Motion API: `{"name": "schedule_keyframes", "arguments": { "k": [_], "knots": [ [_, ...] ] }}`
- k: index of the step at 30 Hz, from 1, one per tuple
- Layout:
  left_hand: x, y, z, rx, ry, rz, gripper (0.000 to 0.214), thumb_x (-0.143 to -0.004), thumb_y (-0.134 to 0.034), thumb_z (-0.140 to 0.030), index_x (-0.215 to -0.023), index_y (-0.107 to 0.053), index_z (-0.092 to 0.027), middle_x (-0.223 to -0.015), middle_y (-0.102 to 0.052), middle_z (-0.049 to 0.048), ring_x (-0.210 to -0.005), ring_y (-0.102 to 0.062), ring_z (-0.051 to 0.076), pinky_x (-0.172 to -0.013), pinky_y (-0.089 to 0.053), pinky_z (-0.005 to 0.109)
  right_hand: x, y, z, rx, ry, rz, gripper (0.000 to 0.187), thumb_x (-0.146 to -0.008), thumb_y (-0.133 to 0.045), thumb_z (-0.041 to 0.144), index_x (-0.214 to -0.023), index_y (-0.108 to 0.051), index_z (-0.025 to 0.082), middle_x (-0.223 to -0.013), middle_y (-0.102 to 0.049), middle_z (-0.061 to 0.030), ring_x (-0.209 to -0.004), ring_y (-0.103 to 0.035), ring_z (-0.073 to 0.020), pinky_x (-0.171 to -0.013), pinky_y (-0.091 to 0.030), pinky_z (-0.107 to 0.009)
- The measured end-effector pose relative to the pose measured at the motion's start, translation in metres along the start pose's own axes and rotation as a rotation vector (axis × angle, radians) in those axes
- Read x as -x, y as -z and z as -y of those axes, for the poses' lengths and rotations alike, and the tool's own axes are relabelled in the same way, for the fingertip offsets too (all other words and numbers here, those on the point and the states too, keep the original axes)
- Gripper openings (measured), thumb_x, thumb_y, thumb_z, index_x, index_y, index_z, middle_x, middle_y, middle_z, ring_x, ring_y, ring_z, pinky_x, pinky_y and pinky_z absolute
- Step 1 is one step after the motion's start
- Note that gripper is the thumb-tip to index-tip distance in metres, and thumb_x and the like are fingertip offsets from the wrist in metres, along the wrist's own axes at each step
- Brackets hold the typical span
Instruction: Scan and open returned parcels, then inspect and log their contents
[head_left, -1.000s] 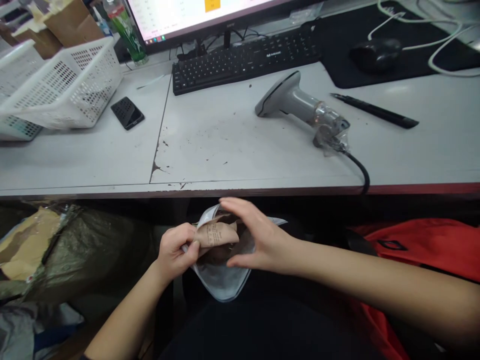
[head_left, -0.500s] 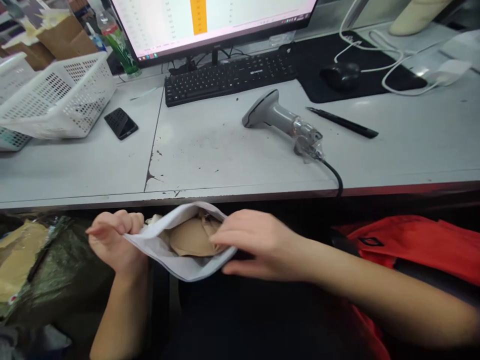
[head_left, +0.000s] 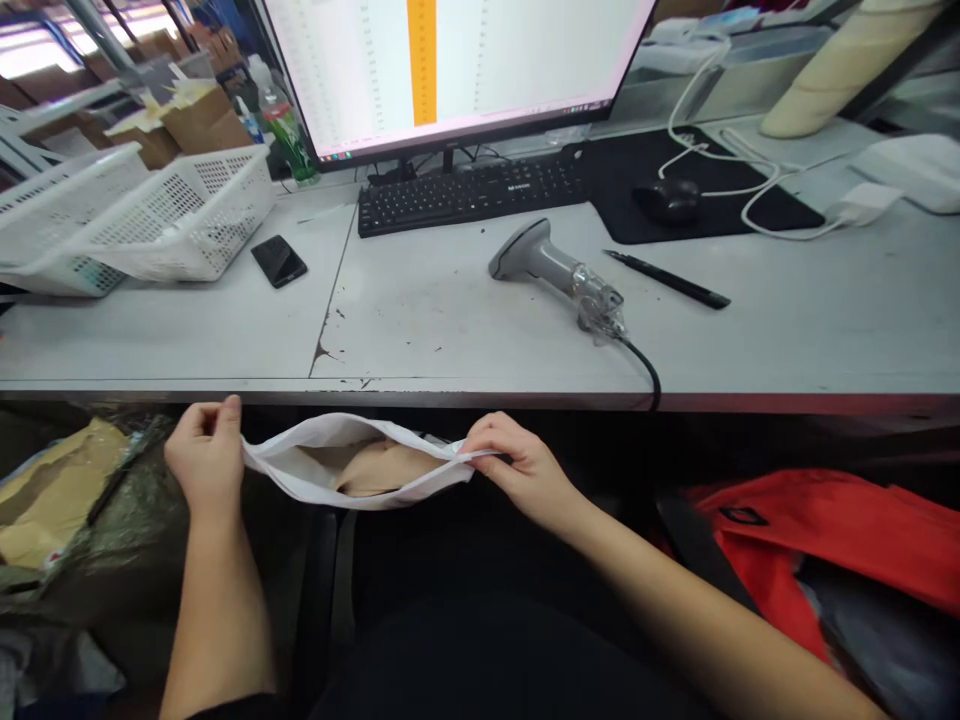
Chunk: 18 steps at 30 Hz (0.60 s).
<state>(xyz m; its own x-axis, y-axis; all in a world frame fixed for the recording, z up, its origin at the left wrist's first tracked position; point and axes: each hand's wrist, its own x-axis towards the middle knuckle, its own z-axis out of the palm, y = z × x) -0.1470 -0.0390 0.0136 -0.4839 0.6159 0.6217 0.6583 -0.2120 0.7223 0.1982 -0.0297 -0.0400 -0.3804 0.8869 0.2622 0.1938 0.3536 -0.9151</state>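
A white bag (head_left: 300, 485) hangs below the desk's front edge with its mouth spread apart toward me. Inside it lies something tan (head_left: 386, 465), like folded brown paper or fabric; I cannot tell which. My left hand (head_left: 206, 450) is closed on the left corner of the bag's mouth, thumb uppermost. At the opposite corner my right hand (head_left: 514, 460) pinches the rim between thumb and fingers. The lower part of the bag is hidden from this angle.
On the white desk (head_left: 420, 330) lie a grey barcode scanner (head_left: 551, 265), a black pen (head_left: 667, 278), a phone (head_left: 279, 261), a keyboard (head_left: 472, 192) and a mouse (head_left: 667, 200). White baskets (head_left: 225, 215) stand left of the monitor (head_left: 480, 70). Red fabric (head_left: 840, 530) sits at right.
My right hand has come out of the bag's mouth and now grips its right corner. The opening is stretched wider and flatter. The view has tilted up slightly.
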Motion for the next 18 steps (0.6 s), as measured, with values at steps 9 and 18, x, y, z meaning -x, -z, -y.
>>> {"name": "schedule_keyframes", "arguments": {
  "k": [9, 18],
  "knots": [
    [0.065, -0.048, -0.126, 0.004, -0.658, 0.660, 0.033, -0.100, -0.049, -0.030, -0.131, -0.055, -0.020, -0.102, -0.072, 0.0060, -0.094, -0.067, 0.021, -0.107, -0.041, 0.044, -0.029, -0.004, 0.079, 0.514, 0.392, 0.026, 0.039, -0.106, -0.034, 0.032, -0.076, -0.055, 0.018, -0.072, -0.057, -0.0041, -0.064, -0.050, -0.0143, -0.061, -0.036, -0.028],
    [0.017, -0.029, -0.062, -0.033, -0.552, 0.431, 0.023, -0.099, -0.046, -0.026, -0.085, -0.064, -0.022, -0.078, -0.068, 0.0013, -0.074, -0.064, 0.017, -0.100, -0.046, 0.042, -0.014, 0.088, 0.118, 0.356, 0.325, -0.375, 0.035, -0.104, -0.041, 0.036, -0.071, -0.048, 0.023, -0.068, -0.044, -0.0023, -0.060, -0.043, -0.0176, -0.058, -0.031, -0.033]
  ]
}}
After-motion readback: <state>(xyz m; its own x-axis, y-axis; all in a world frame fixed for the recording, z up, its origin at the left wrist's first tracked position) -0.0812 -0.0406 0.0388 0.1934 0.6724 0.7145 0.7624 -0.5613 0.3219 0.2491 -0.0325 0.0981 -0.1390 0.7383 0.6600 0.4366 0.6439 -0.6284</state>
